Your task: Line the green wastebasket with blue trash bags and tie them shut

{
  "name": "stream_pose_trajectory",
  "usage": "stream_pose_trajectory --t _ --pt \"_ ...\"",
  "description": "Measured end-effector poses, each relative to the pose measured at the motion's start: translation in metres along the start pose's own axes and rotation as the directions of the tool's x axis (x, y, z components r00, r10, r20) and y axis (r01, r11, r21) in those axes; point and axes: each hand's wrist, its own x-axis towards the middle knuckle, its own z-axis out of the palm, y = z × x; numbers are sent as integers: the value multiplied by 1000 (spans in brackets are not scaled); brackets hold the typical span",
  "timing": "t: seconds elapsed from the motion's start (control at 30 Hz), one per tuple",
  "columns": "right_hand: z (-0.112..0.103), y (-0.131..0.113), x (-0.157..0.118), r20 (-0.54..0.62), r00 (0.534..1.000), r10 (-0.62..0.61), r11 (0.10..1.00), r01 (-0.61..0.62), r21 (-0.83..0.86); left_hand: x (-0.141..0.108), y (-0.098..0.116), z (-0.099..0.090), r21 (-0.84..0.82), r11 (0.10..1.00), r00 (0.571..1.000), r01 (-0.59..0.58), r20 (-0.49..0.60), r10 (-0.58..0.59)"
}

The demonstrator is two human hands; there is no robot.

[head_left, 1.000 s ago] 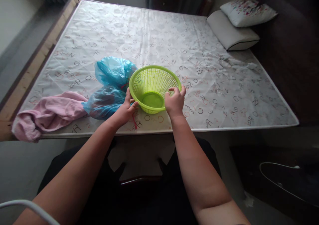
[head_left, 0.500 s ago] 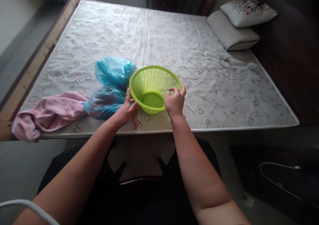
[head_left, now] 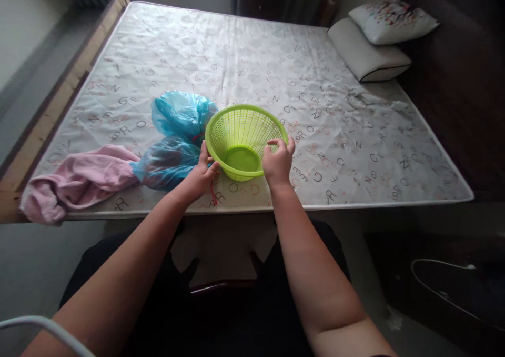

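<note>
Left hand [head_left: 199, 177] is holding the edge of a green plastic basket [head_left: 240, 136], and right hand [head_left: 278, 162] is pinching it too, beside blue plastic bags [head_left: 180, 116].

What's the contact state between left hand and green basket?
Touching. Head view: the left hand clasps the basket at its near-left edge, with no gap visible.

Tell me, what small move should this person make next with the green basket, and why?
I'd suggest lifting the green basket gently straight up. The left hand and right hand appear to grip opposite sides of its rim, which should keep it level, and the blue bag lies right beside it, so a sideways slide could snag the plastic.
</note>
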Motion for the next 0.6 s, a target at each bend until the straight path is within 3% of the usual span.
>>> stream_pose_trajectory --t 0.4,0.6 --pt "-9 3 12 37 994 101 986 -105 132 2 -7 10 -103 994 999 -34 -30 31" --pt "-16 7 17 16 999 48 992 -49 119 -2 -6 17 -80 996 999 -43 -15 42"
